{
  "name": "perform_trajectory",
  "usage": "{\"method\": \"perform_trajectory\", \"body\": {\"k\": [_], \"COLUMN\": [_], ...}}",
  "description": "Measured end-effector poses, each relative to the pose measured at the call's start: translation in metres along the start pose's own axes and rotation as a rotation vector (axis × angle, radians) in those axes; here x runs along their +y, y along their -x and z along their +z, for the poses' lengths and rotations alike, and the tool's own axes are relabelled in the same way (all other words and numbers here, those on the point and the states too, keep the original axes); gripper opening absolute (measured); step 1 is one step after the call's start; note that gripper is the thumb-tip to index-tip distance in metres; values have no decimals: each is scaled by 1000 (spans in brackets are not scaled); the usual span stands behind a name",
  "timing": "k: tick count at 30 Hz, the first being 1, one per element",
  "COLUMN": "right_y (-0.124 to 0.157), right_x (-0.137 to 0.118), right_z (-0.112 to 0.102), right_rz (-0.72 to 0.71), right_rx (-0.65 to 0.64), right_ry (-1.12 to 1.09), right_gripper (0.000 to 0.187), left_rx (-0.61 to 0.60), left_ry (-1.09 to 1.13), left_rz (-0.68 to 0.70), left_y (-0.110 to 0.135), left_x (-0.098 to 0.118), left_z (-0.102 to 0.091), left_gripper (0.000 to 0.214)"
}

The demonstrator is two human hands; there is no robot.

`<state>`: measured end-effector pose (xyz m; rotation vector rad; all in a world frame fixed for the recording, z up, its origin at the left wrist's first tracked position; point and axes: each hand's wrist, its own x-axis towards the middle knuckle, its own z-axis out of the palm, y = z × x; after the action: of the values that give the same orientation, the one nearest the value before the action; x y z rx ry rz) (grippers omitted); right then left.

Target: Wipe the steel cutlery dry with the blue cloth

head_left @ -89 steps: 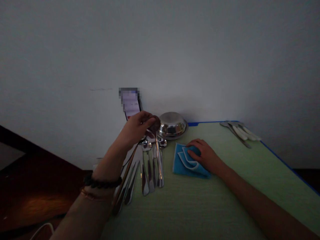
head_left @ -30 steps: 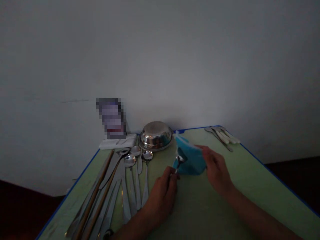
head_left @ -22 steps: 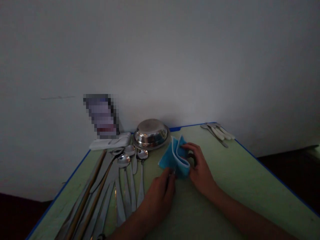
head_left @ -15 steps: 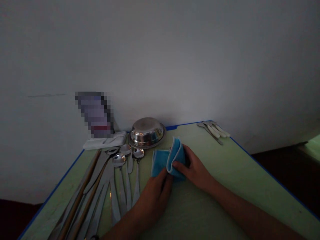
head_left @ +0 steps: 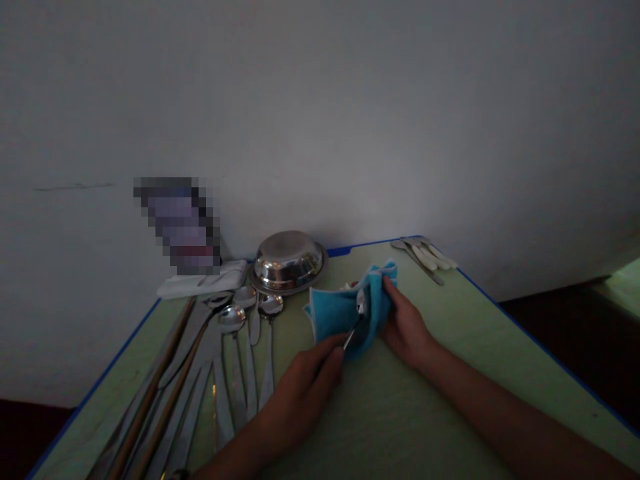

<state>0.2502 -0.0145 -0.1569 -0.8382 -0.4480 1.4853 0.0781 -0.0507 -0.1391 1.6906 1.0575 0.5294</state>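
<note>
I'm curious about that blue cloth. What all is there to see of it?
The cloth is blue with thin pale edging and looks like soft fabric. It is bent into a loose fold, a flap spread to the left and the other side bunched upright. The right hand grips that bunched side, and a metal utensil held in the left hand reaches into the fold. It is nearer than the bowl and right of it; whether it touches the table is unclear.

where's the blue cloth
In the head view, just right of centre: the right hand holds the blue cloth, nearer the camera than the metal bowl.
</note>
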Motion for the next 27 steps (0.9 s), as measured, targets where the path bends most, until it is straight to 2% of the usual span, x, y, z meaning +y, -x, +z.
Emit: {"method": "perform_trajectory", "body": {"k": [4,7,12,16,22,27], "right_y": [-4,-5,-2,2,2,1], "right_x": [-2,-5,-14,-17,-12,-6], "right_z": [-1,-4,-11,-13,-9,-10], "right_rz": [-61,-90,3,46,46,96], "right_rx": [-140,-167,-172,-211,-189,-302], "right_ry": [-76,-99,-77,-74,-55,120], "right_gripper": [31,30,39,52,34,19], "left_rx": [111,151,180,217,213,208], "left_ry": [184,170,245,283,193,116], "left_rz": [-66,-60,0,-43,-92,-121], "left_y": [-3,-5,-8,-9,-8,-8], "left_x": [2,2,-3,-3,5,7], "left_z": [-1,-2,0,3,3,2], "left_gripper": [38,33,22,19,15,17]}}
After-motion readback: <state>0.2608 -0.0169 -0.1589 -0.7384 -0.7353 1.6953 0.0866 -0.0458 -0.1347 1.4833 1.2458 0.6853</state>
